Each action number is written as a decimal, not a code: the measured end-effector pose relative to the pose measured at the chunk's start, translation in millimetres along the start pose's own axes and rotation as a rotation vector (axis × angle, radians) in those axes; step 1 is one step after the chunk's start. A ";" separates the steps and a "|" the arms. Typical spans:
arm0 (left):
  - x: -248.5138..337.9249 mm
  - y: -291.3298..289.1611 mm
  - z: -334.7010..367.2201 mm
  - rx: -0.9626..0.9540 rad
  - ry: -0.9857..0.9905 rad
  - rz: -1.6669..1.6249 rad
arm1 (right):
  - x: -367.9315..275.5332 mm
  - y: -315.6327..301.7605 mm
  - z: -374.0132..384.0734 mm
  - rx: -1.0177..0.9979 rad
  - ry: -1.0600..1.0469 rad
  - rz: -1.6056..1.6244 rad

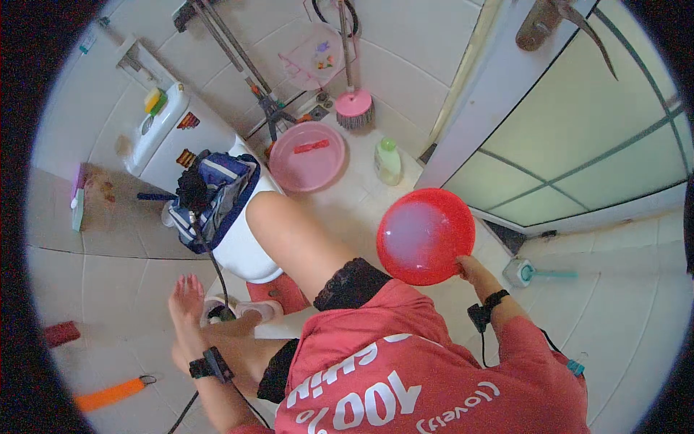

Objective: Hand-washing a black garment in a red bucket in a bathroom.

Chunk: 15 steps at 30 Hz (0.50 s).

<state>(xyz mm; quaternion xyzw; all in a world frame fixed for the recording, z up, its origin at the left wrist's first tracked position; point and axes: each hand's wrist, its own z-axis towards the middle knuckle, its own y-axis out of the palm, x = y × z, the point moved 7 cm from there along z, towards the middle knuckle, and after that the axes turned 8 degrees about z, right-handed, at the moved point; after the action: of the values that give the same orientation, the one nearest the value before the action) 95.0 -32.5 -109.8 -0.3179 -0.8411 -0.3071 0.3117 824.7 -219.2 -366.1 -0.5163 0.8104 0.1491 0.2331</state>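
My right hand [473, 272] grips the near rim of a round red basin [461, 213], with its fingers partly hidden at the edge. A whitish, cloudy patch shows inside the basin; I cannot tell if it is liquid or glare. On the left, my left hand [186, 301] is open and empty, its fingers stretched out beside my bent leg. Nearest to it is the white toilet [249, 249], with a blue, grey and black cloth bundle [228, 177] lying on top. Beyond the red basin stands a bottle with a green cap [388, 160].
A pink basin [309, 173] with a red item inside sits on the floor beside the toilet. Behind it are a pink-headed broom [354, 108] and leaning poles [242, 54]. A glazed door [564, 145] stands at right, near a blue-handled brush in a holder [517, 273].
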 end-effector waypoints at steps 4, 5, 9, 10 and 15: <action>2.4 -11.9 -13.0 -0.010 -0.018 -0.070 | -8.1 9.1 -26.8 0.118 0.056 0.085; 2.0 -5.3 -18.1 -0.013 -0.009 -0.074 | -7.7 4.5 -23.3 0.111 0.049 0.085; 8.1 16.8 -48.4 -0.051 0.026 -0.058 | -17.7 -0.3 14.1 -0.041 -0.273 -0.222; 11.9 15.3 -52.9 -0.036 0.039 -0.068 | -25.0 5.4 27.7 -0.060 -0.380 -0.354; 1.6 33.1 -29.5 -0.098 0.011 -0.029 | -44.4 -12.7 95.1 0.210 -0.764 -1.145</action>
<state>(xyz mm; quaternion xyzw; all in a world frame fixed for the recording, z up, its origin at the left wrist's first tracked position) 127.8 -32.9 -79.9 -0.3186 -0.8279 -0.3541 0.2961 873.4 -144.6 -423.0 -0.7484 0.2819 0.0947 0.5928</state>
